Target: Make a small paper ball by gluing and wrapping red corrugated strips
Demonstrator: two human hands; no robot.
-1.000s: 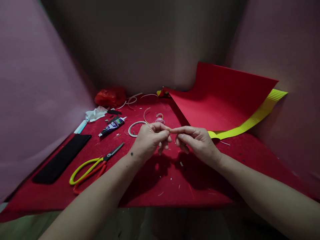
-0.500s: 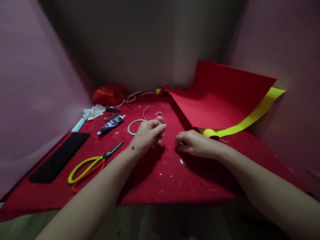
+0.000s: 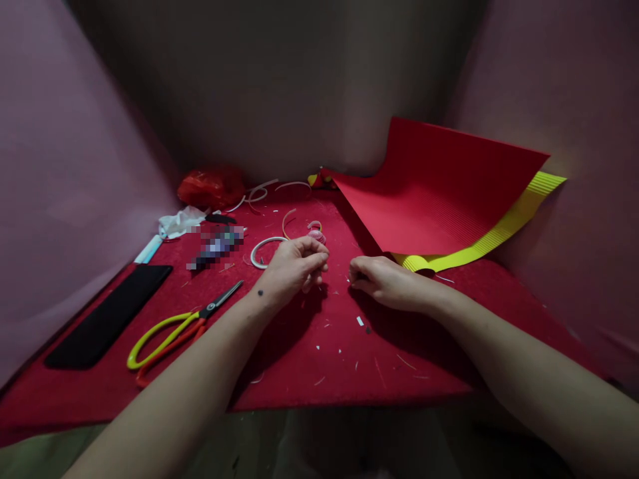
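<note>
Over the middle of the red-covered table, my left hand (image 3: 298, 265) is closed, thumb pinched against the index finger. A small gap separates it from my right hand (image 3: 377, 282), whose fingers curl inward close to the cloth. Whatever either pinch holds is too small or hidden to make out. Just behind my left hand lie a white ring-shaped roll (image 3: 256, 258) and a small pink coil (image 3: 317, 236). Scissors (image 3: 204, 313) with one yellow and one orange handle rest left of my left forearm. White paper scraps (image 3: 360, 321) and thin threads are scattered below my hands.
Red corrugated sheet (image 3: 439, 193) curves up at the back right, over a yellow corrugated strip (image 3: 479, 247). On the left are a black flat case (image 3: 110, 318), a pixelated tube (image 3: 217, 247), white tissue (image 3: 180, 221) and a red plastic bag (image 3: 212, 187).
The whole view has shifted slightly, so things on the table sit a little farther left. Both hands keep nearly the same pose and spacing.
</note>
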